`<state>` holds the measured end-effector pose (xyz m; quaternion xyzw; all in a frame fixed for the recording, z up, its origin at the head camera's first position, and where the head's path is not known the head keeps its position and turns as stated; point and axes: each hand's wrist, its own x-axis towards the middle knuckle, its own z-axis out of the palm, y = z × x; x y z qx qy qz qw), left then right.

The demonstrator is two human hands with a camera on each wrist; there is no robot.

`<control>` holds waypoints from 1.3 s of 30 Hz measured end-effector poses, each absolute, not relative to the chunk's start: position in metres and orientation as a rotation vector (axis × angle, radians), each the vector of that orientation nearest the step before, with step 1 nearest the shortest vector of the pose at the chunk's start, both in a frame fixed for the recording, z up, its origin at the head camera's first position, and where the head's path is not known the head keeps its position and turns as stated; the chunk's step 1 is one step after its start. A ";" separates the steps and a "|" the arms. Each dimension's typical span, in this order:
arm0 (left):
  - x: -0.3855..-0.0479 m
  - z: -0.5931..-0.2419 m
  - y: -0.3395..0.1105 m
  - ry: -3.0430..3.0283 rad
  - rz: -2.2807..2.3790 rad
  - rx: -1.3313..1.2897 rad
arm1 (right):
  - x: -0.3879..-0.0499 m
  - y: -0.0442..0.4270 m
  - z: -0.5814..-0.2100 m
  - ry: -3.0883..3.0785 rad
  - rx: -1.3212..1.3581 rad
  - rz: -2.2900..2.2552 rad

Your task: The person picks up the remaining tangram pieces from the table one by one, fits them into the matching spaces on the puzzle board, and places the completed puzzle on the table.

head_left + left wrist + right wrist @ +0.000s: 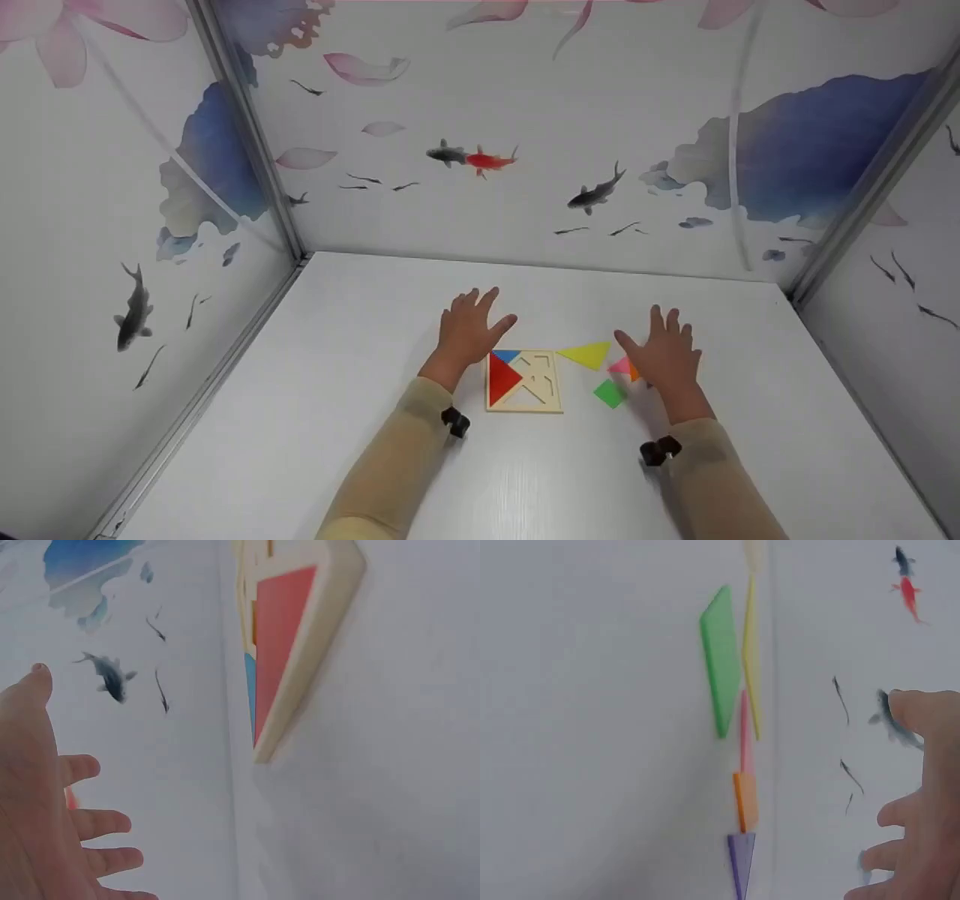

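My left hand (466,330) is held with fingers spread near the upper left corner of a wooden tangram tray (525,412), holding nothing. A red triangle (501,379) and a blue piece (507,355) lie in the tray's left part, beside bare recesses. With its fingers spread too, my right hand (666,358) is over the loose pieces on the right and grips none. Around it lie a yellow triangle (591,355), a green piece (610,394), a pink piece (621,366) and an orange piece (745,802), partly hidden in the head view. A purple piece (741,859) shows in the right wrist view.
A white table (300,435) carries the tray and pieces. White panels (525,90) printed with fish and petals enclose it at the back and both sides, with metal posts (251,142) at the corners. Small black devices (455,422) sit on both wrists.
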<state>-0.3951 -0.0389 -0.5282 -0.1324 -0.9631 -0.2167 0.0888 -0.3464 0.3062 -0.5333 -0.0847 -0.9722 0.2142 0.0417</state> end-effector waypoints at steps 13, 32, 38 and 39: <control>-0.389 -0.539 -0.039 -2.781 -0.996 -0.288 | -0.341 0.267 -0.541 -2.778 -0.227 1.064; -0.389 -0.559 -0.048 -2.976 -1.269 -0.501 | -0.344 0.240 -0.571 -3.020 -0.034 0.970; -0.390 -0.562 -0.045 -3.026 -1.270 -0.429 | -0.346 0.240 -0.571 -3.071 -0.103 0.924; -0.391 -0.563 -0.045 -3.029 -1.266 -0.430 | -0.346 0.240 -0.571 -3.077 -0.107 0.903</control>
